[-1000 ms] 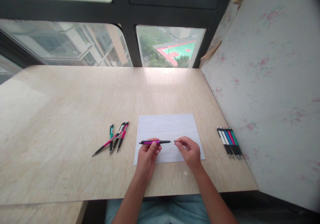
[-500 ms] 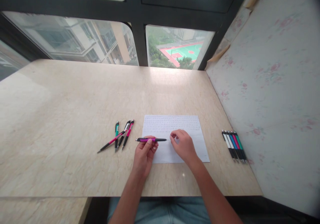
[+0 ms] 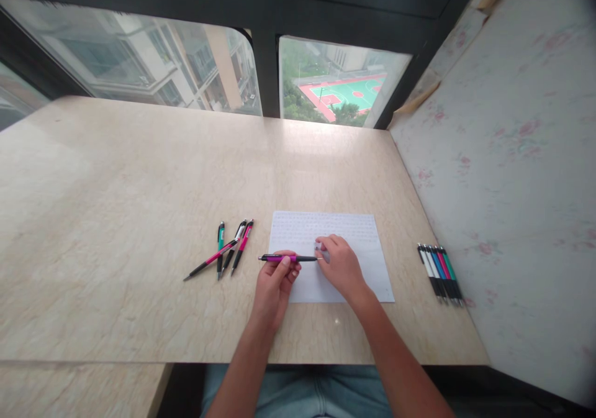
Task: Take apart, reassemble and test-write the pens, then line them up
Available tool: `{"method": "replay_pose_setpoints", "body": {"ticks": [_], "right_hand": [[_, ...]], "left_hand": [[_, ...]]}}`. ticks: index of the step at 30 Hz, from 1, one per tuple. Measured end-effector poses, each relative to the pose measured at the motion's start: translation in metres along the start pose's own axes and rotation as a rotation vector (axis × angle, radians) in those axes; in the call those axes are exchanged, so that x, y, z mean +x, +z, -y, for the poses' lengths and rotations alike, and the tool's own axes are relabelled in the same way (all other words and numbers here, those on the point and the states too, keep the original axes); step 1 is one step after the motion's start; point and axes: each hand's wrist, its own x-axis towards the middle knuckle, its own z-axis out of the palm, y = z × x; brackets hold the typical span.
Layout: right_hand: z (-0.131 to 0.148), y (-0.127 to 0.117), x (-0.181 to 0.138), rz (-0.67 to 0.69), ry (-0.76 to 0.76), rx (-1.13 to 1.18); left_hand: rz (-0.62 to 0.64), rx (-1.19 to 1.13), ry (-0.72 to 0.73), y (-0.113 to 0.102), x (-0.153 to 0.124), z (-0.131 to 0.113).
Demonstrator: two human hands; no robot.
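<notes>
My left hand (image 3: 275, 281) holds a purple click pen (image 3: 285, 258) level above the paper, pinched between thumb and fingers. The pen's black grip points right and ends in a thin point. At that point is my right hand (image 3: 341, 266), its thumb beside the tip and the index finger curved above, with a gap between them. Nothing can be made out between these fingers. Beneath both hands lies a sheet of paper (image 3: 363, 281) with rows of writing across its upper part.
Left of the paper, several loose pens (image 3: 221, 253) lie partly crossed on the marble-patterned tabletop (image 3: 139, 176). A neat row of several pens (image 3: 440, 272) lies at right, near the flowered wall (image 3: 521, 188). Dark-framed windows (image 3: 267, 64) stand behind the table.
The view has shifted slightly. My right thumb and fingers have come closer around the pen's tip and spread a little apart. My left hand still holds the purple pen.
</notes>
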Motion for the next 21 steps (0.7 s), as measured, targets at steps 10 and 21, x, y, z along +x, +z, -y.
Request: {"method": "replay_pose_setpoints", "body": {"ticks": [10, 21], "right_hand": [[-0.014, -0.019, -0.048, -0.190, 0.130, 0.370], [0.006, -0.042, -0.053, -0.039, 0.050, 0.424]], "left_hand": [[0.065, 0.184, 0.027, 0.004, -0.006, 0.004], [0.108, 0.430, 0.098, 0.003, -0.006, 0.008]]}}
